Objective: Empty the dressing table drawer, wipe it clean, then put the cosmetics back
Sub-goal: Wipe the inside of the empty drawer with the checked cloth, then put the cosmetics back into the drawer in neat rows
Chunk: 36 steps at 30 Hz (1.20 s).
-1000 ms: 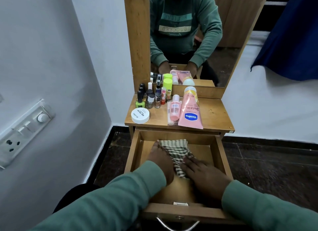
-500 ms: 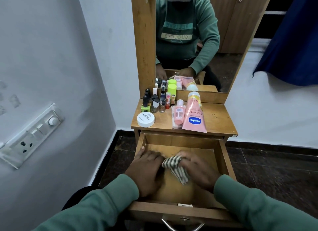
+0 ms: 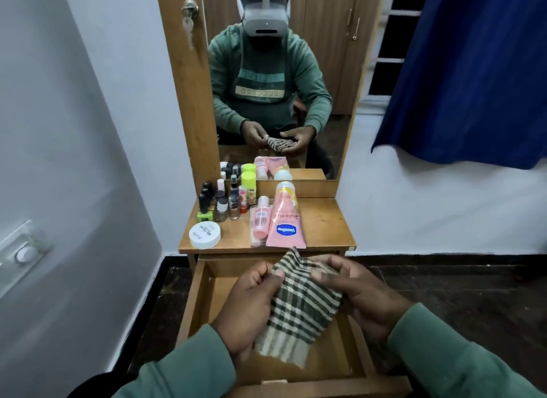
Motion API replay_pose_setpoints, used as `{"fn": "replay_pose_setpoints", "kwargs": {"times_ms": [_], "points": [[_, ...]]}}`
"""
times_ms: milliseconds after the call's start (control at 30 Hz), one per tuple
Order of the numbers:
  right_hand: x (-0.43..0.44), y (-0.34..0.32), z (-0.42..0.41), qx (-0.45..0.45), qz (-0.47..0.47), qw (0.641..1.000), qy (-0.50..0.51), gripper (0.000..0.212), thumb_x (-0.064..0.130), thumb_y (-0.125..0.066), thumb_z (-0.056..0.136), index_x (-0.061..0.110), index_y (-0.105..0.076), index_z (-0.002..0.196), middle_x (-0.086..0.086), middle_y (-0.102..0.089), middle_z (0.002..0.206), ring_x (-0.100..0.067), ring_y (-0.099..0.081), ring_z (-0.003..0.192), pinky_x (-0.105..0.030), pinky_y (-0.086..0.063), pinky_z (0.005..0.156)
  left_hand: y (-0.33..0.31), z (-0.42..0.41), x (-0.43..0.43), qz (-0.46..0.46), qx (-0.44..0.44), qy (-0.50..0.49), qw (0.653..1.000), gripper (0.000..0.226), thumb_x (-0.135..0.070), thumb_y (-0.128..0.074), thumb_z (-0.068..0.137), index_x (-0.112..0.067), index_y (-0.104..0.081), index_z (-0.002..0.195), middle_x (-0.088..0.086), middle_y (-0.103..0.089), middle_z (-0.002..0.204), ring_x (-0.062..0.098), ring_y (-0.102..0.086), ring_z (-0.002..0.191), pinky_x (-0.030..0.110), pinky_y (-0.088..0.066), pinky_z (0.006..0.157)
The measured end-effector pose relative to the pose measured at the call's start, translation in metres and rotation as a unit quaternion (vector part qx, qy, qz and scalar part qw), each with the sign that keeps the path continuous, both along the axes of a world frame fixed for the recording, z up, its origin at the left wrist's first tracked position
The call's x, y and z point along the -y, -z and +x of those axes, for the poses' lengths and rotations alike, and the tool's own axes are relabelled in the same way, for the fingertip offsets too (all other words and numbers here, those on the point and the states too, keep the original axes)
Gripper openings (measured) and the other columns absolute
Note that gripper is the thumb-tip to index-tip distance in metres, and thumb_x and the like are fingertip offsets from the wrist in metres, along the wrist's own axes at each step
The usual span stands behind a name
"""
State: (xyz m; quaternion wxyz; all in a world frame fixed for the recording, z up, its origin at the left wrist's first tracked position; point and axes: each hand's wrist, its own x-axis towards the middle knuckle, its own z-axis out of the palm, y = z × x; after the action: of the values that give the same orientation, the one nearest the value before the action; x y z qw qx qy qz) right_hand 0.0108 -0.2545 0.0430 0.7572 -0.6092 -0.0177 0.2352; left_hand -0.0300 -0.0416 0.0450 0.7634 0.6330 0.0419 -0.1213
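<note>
Both forearms enter from the lower edge, clad in green sleeves (image 3: 177,368) to the wrist, and converge toward the centre. The left hand (image 3: 251,306) is raised with its back toward the camera. Its fingers are curled, and the thumb and forefinger pinch the upper left edge of a checked cloth (image 3: 299,306). The right hand (image 3: 364,297) sits opposite at about the same height, palm turned inward. Its thumb lies across the cloth's upper right edge and its fingers are bent around the far side. The two hands are near each other, joined only by the cloth between them.
</note>
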Motion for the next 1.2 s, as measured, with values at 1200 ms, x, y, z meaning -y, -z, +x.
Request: {"fn": "replay_pose_setpoints", "kwargs": {"times_ms": [1200], "points": [[0.014,-0.009,0.138,0.394,-0.505,0.767,-0.045,0.045,0.039,-0.051,0.104,0.028,-0.05,0.147,0.007,-0.042,0.157,-0.013,-0.037,0.145,-0.024,-0.026,0.116,-0.029,0.001,0.042,0.154,0.139,-0.09,0.974,0.05,-0.005,-0.057,0.098,-0.047,-0.056,0.125,-0.029,-0.064,0.123,-0.007,-0.058,0.12,0.018,-0.05,0.102]]}}
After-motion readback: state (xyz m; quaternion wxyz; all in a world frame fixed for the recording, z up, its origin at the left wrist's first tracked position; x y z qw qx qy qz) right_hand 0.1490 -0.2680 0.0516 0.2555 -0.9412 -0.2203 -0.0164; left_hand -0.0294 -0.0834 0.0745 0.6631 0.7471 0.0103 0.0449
